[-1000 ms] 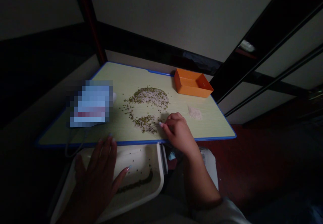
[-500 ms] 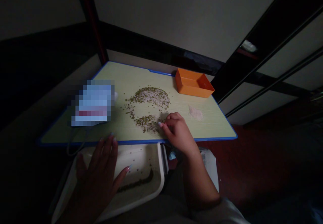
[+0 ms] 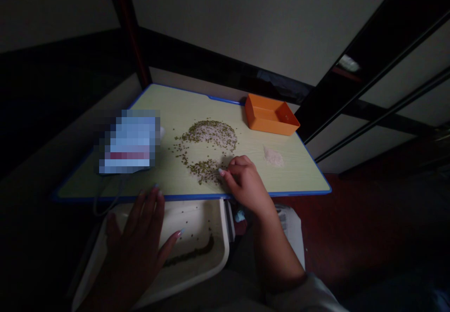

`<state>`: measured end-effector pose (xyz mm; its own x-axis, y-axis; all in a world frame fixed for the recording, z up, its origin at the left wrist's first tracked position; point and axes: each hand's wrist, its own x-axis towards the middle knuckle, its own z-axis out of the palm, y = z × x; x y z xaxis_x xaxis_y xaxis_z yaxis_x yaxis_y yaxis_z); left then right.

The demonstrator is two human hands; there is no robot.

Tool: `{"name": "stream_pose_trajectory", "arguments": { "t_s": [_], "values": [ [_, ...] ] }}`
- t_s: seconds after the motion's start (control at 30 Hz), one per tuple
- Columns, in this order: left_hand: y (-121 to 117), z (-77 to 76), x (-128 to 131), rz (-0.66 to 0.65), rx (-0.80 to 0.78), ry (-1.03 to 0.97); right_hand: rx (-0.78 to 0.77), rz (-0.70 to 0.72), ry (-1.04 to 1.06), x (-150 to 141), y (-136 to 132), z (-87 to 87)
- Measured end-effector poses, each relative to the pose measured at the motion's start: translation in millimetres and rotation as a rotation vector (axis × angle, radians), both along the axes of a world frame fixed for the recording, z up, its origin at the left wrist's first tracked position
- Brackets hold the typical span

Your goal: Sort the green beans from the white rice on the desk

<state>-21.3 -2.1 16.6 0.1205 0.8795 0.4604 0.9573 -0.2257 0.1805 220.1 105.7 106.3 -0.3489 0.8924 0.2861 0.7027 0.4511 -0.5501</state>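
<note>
Green beans mixed with pale rice-like grains lie on the table (image 3: 168,110): a larger heap (image 3: 214,134) at the back and a smaller heap (image 3: 204,169) nearer me. My right hand (image 3: 242,178) rests at the right side of the smaller heap, thumb and fingers pinched together; what is between them is too small to make out. My left hand (image 3: 140,237) is open, its fingers spread over a white bin (image 3: 223,256) below the table's front edge. Dark beans lie along the bin's bottom. To the right of my right hand sits a small pile of pale grains (image 3: 273,157).
An orange open box (image 3: 270,127) stands at the back right of the table. A blurred-out bluish object (image 3: 130,138) with a cable lies at the left. Cabinet panels (image 3: 225,31) rise behind the table, and reddish floor (image 3: 337,237) shows at the right.
My right thumb and fingertips have shifted very slightly left at the smaller heap. My left hand stays in place over the bin.
</note>
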Motion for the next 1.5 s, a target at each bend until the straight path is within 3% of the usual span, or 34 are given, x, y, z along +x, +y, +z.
{"name": "stream_pose_trajectory", "arguments": {
  "t_s": [0.73,1.5],
  "values": [
    [-1.2,-3.5,3.0,0.031,-0.012,0.074,-0.005,0.003,0.018,3.9,-2.6,3.8],
    [1.4,0.3,1.0,-0.001,-0.014,-0.012,-0.017,0.031,-0.026,-4.4,-0.1,2.7]
  ]
}}
